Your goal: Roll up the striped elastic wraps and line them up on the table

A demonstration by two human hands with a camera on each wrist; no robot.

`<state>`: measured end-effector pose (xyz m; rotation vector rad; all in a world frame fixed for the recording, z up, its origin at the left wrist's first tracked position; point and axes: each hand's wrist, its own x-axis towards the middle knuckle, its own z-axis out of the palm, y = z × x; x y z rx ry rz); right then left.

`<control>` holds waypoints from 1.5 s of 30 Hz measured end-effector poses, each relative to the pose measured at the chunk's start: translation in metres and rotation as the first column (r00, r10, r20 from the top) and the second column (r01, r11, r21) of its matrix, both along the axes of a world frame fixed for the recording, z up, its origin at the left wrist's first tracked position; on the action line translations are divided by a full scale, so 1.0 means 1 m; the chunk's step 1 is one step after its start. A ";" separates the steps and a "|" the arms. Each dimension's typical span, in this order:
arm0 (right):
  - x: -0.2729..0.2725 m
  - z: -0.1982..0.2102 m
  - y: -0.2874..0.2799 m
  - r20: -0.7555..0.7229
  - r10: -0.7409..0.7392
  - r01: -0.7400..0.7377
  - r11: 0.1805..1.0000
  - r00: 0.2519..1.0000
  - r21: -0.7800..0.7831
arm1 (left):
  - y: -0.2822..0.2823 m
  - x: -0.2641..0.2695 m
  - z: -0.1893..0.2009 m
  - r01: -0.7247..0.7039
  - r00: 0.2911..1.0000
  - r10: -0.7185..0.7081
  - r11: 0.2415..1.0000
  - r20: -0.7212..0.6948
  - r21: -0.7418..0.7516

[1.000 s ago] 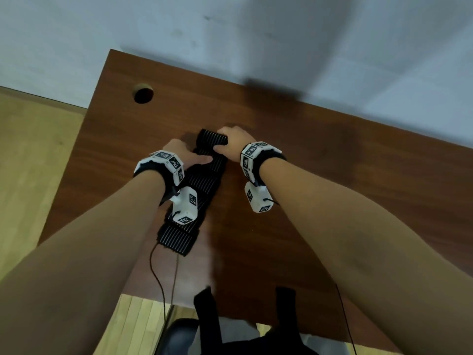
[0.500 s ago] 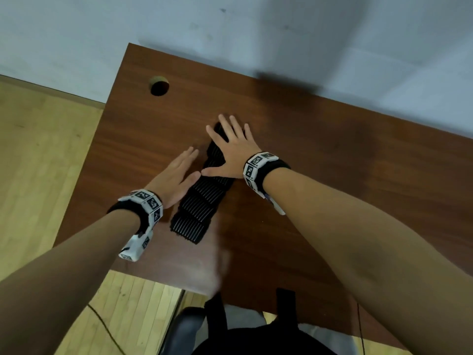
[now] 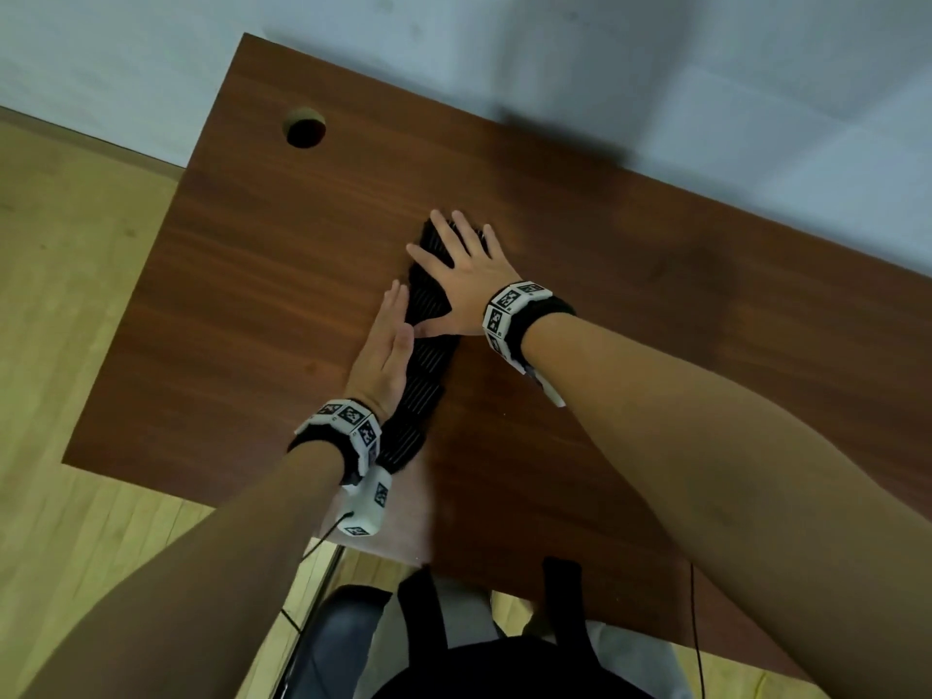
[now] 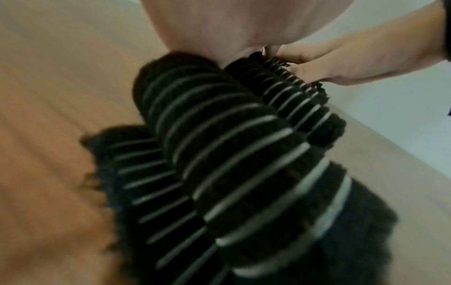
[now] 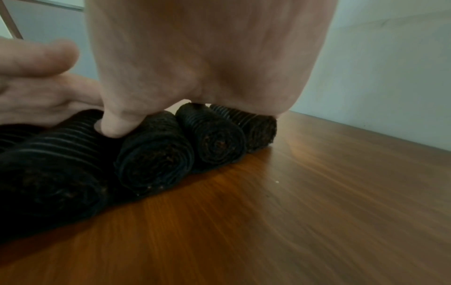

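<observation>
Your flat right hand (image 3: pixel 466 282) and left hand (image 3: pixel 386 355) press the soft, springy rolls (image 3: pixel 421 380); grip across their striped sides.

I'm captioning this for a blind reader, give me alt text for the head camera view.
Two flat hands press on a row of rolled black elastic wraps with thin white stripes on a brown wooden table: the right hand on the far rolls, the left hand along the row's left side.

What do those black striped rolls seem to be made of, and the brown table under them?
The black rolls with thin pale stripes look like soft ribbed fabric, probably elastic knit: fuzzy edges, and spiral layers showing at the ends. The reddish-brown table looks like wood or wood-grain laminate, smooth with a slight sheen; which, I cannot tell.
</observation>
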<state>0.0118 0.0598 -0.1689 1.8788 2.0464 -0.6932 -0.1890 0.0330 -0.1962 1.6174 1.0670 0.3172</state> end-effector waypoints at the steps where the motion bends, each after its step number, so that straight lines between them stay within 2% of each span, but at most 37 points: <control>1: 0.004 0.001 -0.003 -0.001 0.010 -0.010 1.000 1.000 0.000 | -0.007 0.004 -0.002 -0.031 0.999 0.031 0.999 0.016 -0.020; 11: 0.031 -0.003 -0.046 0.012 0.059 -0.059 0.998 0.998 0.011 | -0.056 0.030 -0.005 -0.148 0.984 0.158 0.982 0.085 -0.115; 16: 0.068 -0.001 -0.084 0.031 0.070 -0.070 0.997 0.997 -0.010 | -0.097 0.066 -0.003 -0.165 0.980 0.178 0.976 0.087 -0.141; 19: 0.090 -0.001 -0.113 0.018 0.041 -0.041 0.999 0.999 -0.011 | -0.116 0.084 0.010 -0.143 0.987 0.152 0.979 0.053 -0.146; 23: 0.103 0.002 -0.139 -0.034 0.001 -0.001 1.000 0.999 -0.020 | -0.121 0.062 0.026 -0.077 0.996 0.072 0.993 -0.056 -0.091; 26: 0.095 0.007 -0.149 -0.076 -0.100 0.098 0.995 0.992 -0.025 | -0.131 0.022 0.032 0.100 0.986 -0.105 0.994 -0.130 -0.050; 28: 0.089 0.008 -0.154 -0.076 -0.144 0.142 0.989 0.987 -0.034 | -0.141 0.003 0.033 0.257 0.937 -0.269 0.963 -0.222 -0.083; 30: 0.085 0.008 -0.157 -0.057 -0.161 0.157 0.985 0.985 -0.066 | -0.146 -0.006 0.029 0.399 0.855 -0.419 0.908 -0.306 -0.130; 33: 0.081 0.007 -0.159 -0.039 -0.184 0.179 0.979 0.982 -0.098 | -0.148 -0.008 0.020 0.509 0.775 -0.512 0.853 -0.370 -0.115; 41: 0.085 0.010 -0.158 -0.057 -0.203 0.194 0.972 0.978 -0.131 | -0.162 0.032 0.010 0.350 0.855 -0.348 0.934 -0.386 -0.068; 45: 0.095 0.011 -0.168 -0.068 -0.222 0.212 0.968 0.973 -0.134 | -0.177 0.054 0.010 0.299 0.902 -0.293 0.954 -0.316 -0.030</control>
